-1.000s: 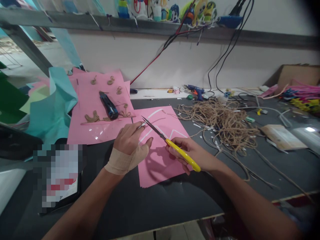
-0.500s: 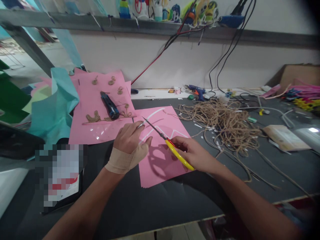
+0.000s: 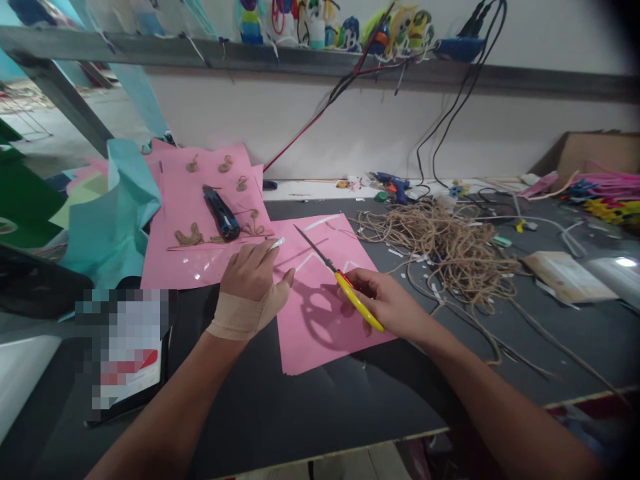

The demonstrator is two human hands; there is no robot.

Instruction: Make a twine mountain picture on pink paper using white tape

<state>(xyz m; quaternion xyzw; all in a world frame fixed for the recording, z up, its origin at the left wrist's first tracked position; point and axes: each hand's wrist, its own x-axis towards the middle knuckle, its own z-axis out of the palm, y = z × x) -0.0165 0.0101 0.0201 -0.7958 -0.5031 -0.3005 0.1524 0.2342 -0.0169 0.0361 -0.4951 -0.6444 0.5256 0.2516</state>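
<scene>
My right hand (image 3: 377, 297) grips a pair of scissors (image 3: 360, 305) with yellow and red handles. The blades look closed and point up and left over a pink sheet (image 3: 320, 347). At the left edge of that sheet, my left hand (image 3: 253, 273), its wrist wrapped in a beige bandage (image 3: 233, 317), has a short white strip (image 3: 277, 244) at its fingertips. The thumb stands apart, and how the strip is held is partly hidden. Narrow white strips (image 3: 320, 223) lie on the pink sheet, some forming angled lines.
Pink sheets (image 3: 200, 267) with coiled twine pieces and a utility knife (image 3: 221, 213) lie at left. A masked tablet-like object (image 3: 135, 353) is nearer me. Tangled twine (image 3: 440, 247) spreads at right; a blue glue gun (image 3: 395, 185) sits behind. A metal shelf bar (image 3: 310, 57) crosses above.
The scissors' tips have moved slightly right, away from my left hand. My left hand has shifted a little left with the short white strip, leaving a gap to the strip on the sheet.
</scene>
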